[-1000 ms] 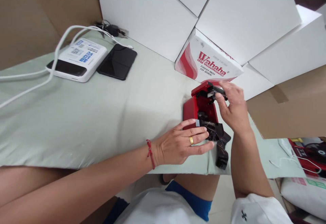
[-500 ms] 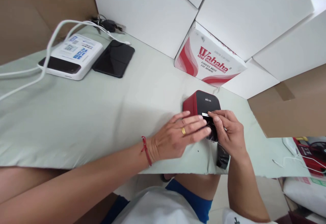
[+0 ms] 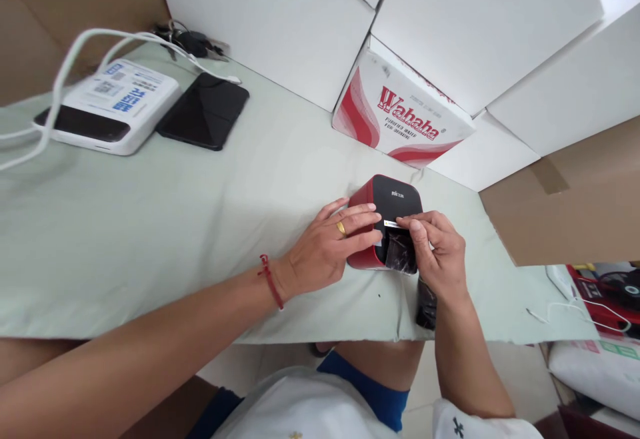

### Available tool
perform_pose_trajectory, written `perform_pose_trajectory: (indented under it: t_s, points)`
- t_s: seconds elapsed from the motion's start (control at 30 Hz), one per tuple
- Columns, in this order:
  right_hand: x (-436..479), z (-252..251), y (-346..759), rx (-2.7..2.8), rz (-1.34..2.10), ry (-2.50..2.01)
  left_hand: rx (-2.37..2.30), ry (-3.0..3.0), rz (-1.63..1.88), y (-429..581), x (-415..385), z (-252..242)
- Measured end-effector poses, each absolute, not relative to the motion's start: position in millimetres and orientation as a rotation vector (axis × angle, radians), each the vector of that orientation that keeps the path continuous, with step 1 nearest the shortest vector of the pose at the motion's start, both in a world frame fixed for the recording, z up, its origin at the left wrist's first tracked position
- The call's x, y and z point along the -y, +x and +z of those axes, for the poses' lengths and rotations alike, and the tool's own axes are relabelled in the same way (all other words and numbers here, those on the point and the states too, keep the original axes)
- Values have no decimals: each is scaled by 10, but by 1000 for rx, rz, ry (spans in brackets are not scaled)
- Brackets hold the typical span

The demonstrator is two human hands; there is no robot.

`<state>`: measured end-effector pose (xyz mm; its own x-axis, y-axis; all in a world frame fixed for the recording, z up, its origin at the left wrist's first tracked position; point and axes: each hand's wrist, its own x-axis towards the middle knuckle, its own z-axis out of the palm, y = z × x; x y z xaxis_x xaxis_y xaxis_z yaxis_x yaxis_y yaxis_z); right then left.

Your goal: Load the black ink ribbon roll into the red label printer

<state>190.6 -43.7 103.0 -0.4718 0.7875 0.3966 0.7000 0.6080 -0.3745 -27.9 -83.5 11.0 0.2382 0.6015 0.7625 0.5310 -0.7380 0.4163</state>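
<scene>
A small box-shaped device (image 3: pixel 397 203) with a black top and red sides stands near the table's front edge. My left hand (image 3: pixel 330 246), wearing a gold ring, lies against its left side with fingers stretched onto the top. Out of the device's front hangs a glossy black film (image 3: pixel 401 252), below a white label strip (image 3: pixel 391 224). My right hand (image 3: pixel 440 252) is closed in a pinch at the film's upper right; what the fingertips hold is hidden. Beneath that hand, another shiny black piece (image 3: pixel 427 306) lies at the table edge.
A Wahaha carton (image 3: pixel 400 112) stands behind the device against white boxes (image 3: pixel 270 19). To the left are a black phone (image 3: pixel 205 111), a white power bank (image 3: pixel 113 102) with a white cable (image 3: pixel 65 79), and keys (image 3: pixel 193 42). A brown cardboard box (image 3: pixel 560 199) stands at the right.
My left hand has come down from above the film onto the device's left side, uncovering the film. My right hand keeps its pinch at nearly the same place. The view has shifted slightly.
</scene>
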Motion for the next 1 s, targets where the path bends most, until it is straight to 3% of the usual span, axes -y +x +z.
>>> perform_pose_trajectory:
  t_s: [0.27, 0.57, 0.8, 1.0]
  points:
    - [867, 872, 2031, 2263, 203, -888, -1074, 2336, 1760, -286, 828, 152]
    - [952, 894, 2113, 2326, 179, -836, -1143, 2277, 1414, -330, 874, 158]
    - [414, 1161, 2040, 2297, 271, -1196, -1067, 2268, 1479, -316, 857, 117]
    - [-205, 1309, 1738, 2958, 250, -1475, -1189, 2417, 1322, -271, 890, 61]
